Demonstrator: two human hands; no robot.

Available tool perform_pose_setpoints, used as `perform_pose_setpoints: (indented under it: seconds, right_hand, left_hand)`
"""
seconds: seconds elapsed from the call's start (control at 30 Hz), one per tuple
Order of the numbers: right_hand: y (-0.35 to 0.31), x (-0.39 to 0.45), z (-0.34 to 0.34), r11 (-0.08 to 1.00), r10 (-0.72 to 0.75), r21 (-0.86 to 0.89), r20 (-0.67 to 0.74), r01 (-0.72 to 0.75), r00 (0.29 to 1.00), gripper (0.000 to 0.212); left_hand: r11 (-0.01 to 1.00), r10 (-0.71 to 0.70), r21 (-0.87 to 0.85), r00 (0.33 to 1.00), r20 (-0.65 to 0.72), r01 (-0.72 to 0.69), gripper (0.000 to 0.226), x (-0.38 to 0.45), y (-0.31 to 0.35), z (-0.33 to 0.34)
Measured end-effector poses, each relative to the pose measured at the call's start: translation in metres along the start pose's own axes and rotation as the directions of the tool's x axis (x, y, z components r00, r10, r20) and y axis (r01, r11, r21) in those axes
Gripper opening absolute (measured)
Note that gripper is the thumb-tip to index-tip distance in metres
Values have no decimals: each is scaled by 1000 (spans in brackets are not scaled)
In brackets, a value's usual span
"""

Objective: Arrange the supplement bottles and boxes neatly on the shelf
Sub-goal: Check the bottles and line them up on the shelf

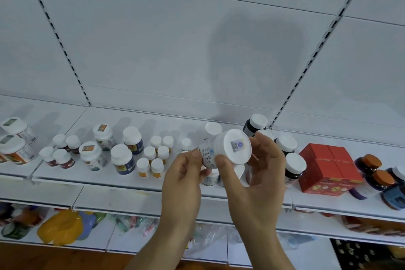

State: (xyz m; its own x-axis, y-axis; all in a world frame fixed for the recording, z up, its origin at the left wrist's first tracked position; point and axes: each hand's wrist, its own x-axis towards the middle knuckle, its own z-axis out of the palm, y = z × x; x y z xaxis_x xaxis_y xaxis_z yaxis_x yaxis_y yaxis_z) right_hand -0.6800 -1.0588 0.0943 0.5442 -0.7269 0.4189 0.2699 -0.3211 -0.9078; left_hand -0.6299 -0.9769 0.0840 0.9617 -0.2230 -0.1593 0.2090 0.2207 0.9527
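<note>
Two hands' grip (225, 160) around white bottle (228, 149) above shelf front edge (122, 182).

I am facing a white panelled back wall (153, 39) with slotted black-and-white uprights (324, 35) running up it. My shadow (256, 59) is falling across the panels. Wooden floor (54, 256) is showing below the white shelving.

White shelf (122, 178) in front of me, backed by white slotted panel. On it, left to right: two big clear jars (16, 149), small brown bottles (63, 158), white-capped bottles in paired rows (122, 159), cluster of tiny yellow-label bottles (156, 155), dark bottles with white caps (293, 166), red boxes (328, 166), orange-capped jars (377, 171) at far right.
</note>
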Motion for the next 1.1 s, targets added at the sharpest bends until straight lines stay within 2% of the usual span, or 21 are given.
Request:
perform_pose_setpoints:
  seconds: [0.17, 0.37, 0.47, 0.57, 0.67, 0.73, 0.83, 0.9, 1.1]
  right_hand:
    - [6, -1, -1, 988, -97, -120, 32, 100, 995, 55]
    - [7, 1, -3, 977, -169, -126, 15, 170, 985, 37]
    - [7, 1, -3, 989, -67, -131, -13, 64, 998, 26]
    - [5, -1, -5, 991, 118, -63, 31, -116, 992, 20]
    - [5, 0, -8, 973, 184, -159, 86, -169, 979, 22]
    - [9, 1, -9, 962, 216, -195, 119, -191, 969, 24]
    - [10, 2, -10, 945, 295, -194, 149, -265, 944, 35]
    - [11, 2, -12, 936, 325, -192, 155, -294, 933, 32]
    - [15, 4, -16, 940, 321, -169, 133, -297, 938, 26]
  left_hand:
    - [995, -69, -75, 997, 29, 71, 24, 0, 1, 1]
    - [997, 57, -46, 998, 2, -56, 24, -4, 1, 1]
    - [984, 169, -55, 985, -34, -170, 28, -6, 3, 1]
    - [942, 332, 62, 943, -32, -330, 24, -6, 6, -1]
    - [896, 436, 89, 900, -4, -434, 34, -5, 7, -3]
    - [845, 506, 184, 862, 31, -502, 46, -4, 8, -4]
    - [755, 583, 339, 811, 45, -561, 54, -6, 12, -4]
    - [706, 625, 392, 779, 48, -590, 55, -8, 13, -3]
    - [682, 640, 408, 766, 67, -606, 55, -8, 12, -4]
